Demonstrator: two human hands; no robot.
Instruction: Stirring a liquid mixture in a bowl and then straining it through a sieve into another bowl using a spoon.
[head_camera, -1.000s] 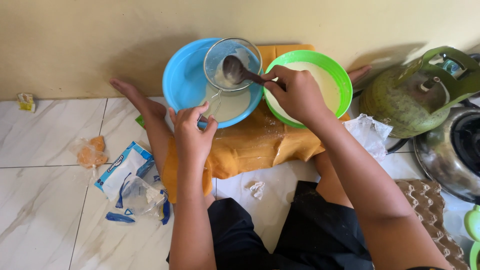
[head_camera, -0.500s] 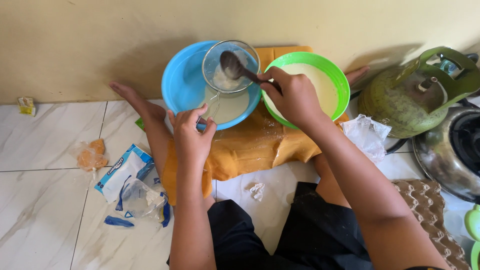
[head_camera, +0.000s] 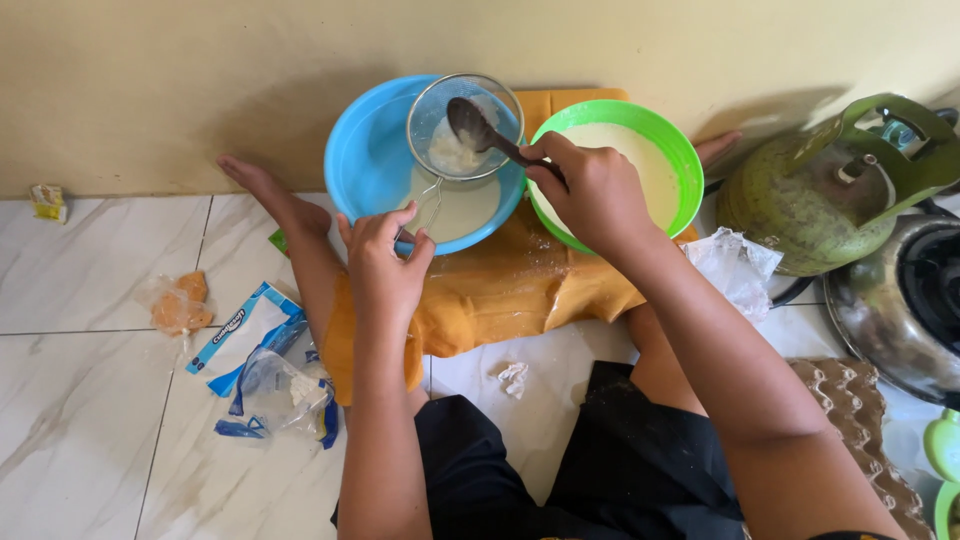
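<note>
1. Left hand (head_camera: 385, 262): fingers closed round the handle of a wire strainer (head_camera: 465, 125), held over the blue bowl (head_camera: 365, 160).
2. Right hand (head_camera: 595, 190): closed on a dark spoon (head_camera: 480, 130), its bowl pressed into pale lumps inside the strainer.
3. Blue bowl: on the orange cloth (head_camera: 500, 290) at the far wall, holding pale batter.
4. Green bowl (head_camera: 680, 170): just right of the blue one (rims near touching), also with batter.
5. Right edge: green gas cylinder (head_camera: 820, 190).
6. Left floor: torn packets (head_camera: 260, 370).

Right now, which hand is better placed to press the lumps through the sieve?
The right hand: it holds the spoon, whose bowl sits inside the sieve by the lumps. The left hand grips the sieve's handle.
</note>
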